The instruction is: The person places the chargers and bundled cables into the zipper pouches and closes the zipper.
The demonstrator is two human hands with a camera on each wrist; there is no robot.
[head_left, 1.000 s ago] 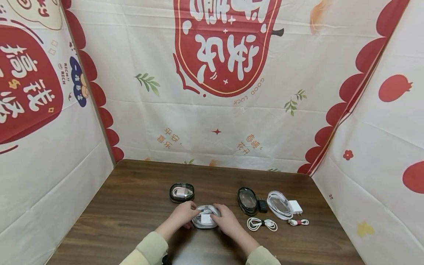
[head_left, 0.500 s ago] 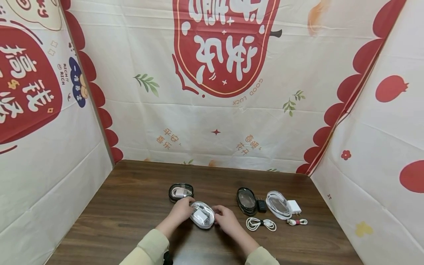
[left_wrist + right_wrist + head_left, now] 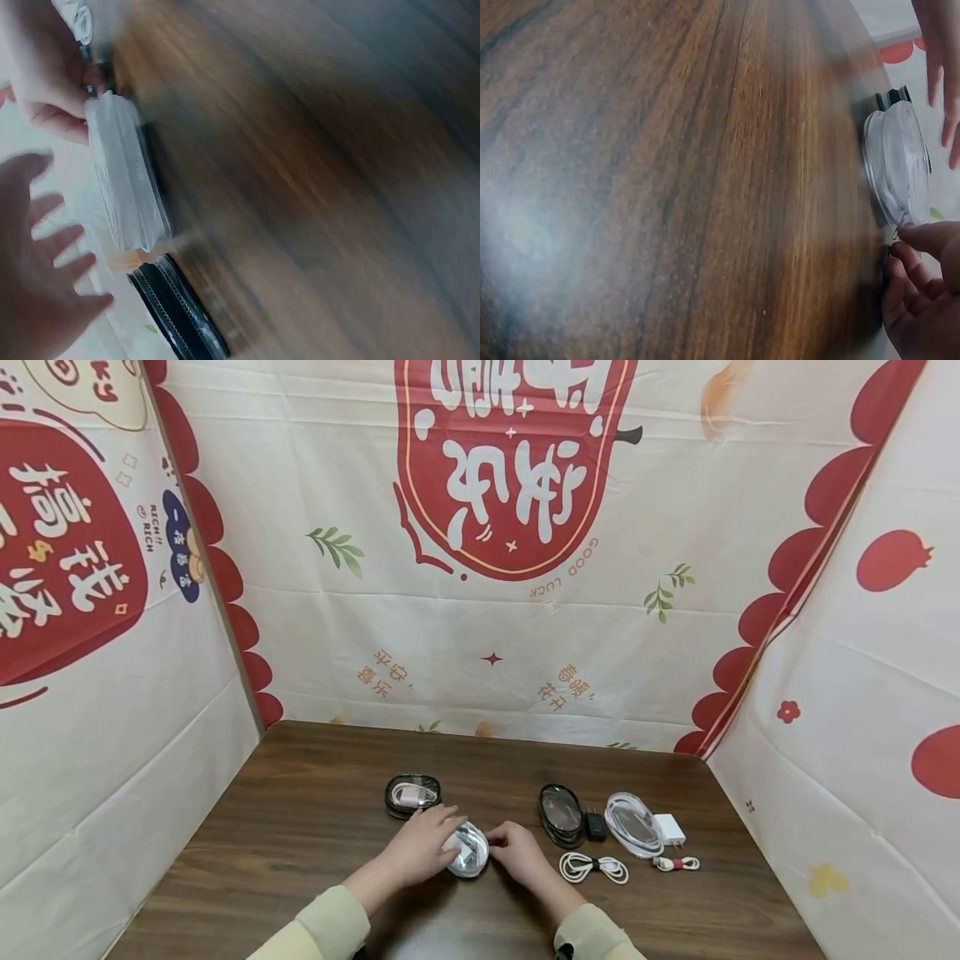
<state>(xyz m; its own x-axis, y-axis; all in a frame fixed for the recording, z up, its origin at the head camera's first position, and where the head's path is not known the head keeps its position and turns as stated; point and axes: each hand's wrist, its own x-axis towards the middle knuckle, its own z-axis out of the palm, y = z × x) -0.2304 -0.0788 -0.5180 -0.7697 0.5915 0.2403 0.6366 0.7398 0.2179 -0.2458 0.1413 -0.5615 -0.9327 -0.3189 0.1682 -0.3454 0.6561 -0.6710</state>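
Note:
A clear oval zip pouch [image 3: 472,852] with a white block and cable inside stands between my hands on the wooden table [image 3: 315,827]. My right hand [image 3: 521,853] pinches the small zipper pull [image 3: 901,225] at the pouch's end between thumb and index finger. My left hand [image 3: 424,845] is beside and partly over the pouch, fingers spread; the left wrist view shows them apart from it. Just behind lies a black-edged zip pouch [image 3: 413,794] holding a white charger and cable, its side zipper facing the left wrist camera.
To the right lie an empty black pouch [image 3: 561,815], a black plug [image 3: 595,826], an empty clear pouch [image 3: 632,823] and a white plug [image 3: 669,829]. In front of them are a tied white cable [image 3: 592,867] and a short cable with a red tie [image 3: 677,863]. Printed cloth [image 3: 480,618] walls the table's sides.
My left hand has let go of the clear pouch and lifted with its fingers spread. The pouch has turned between the hands, and my right hand has moved onto its zipper pull.

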